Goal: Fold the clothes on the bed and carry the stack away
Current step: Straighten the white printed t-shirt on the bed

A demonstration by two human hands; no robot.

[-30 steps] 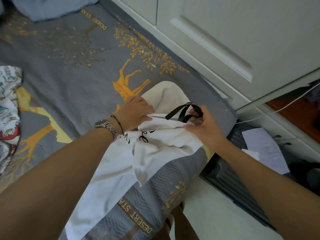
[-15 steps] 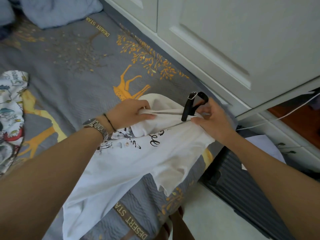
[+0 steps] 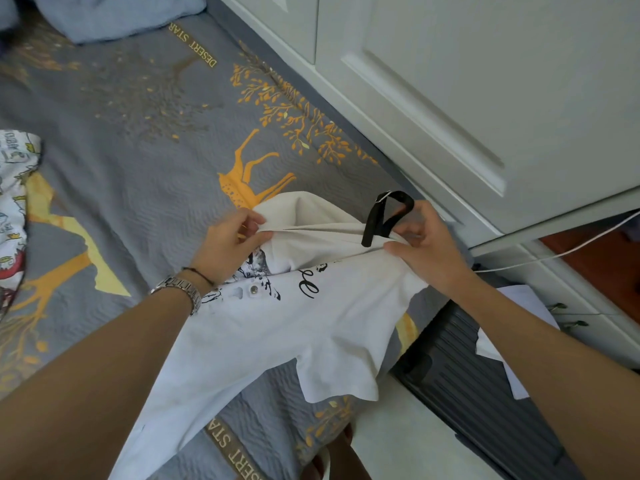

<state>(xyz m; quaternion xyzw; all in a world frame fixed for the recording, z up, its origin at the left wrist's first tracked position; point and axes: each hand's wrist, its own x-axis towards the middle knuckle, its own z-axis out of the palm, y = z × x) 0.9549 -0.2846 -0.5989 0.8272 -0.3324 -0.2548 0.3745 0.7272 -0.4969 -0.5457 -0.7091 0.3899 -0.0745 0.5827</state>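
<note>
The white shirt (image 3: 277,327) w/ black writing lies on the near corner of the bed (image 3: 138,174), by the bed's right edge. Its long way runs from the bottom left up to the top right, & the top edge is pulled tight btwn the two hands. The left hand (image 3: 227,249) pinches the cloth at the left end of that tight edge, thumb & fingers closed on it. The right hand (image 3: 424,251) pinches the cloth at the right end, fingers curled on it. A black strap (image 3: 386,216) w/ a loop sticks up just by the right hand's fingers; can't tell if the hand holds it too. One sleeve (image 3: 341,375) hangs down over the bed's edge. A watch (image 3: 180,289) is on the left wrist. A patterned cloth (image 3: 14,202) sits far left on the bed. A dark suitcase (image 3: 467,393) stands on the floor beside the bed, near the white cupboard (image 3: 485,98).
</note>
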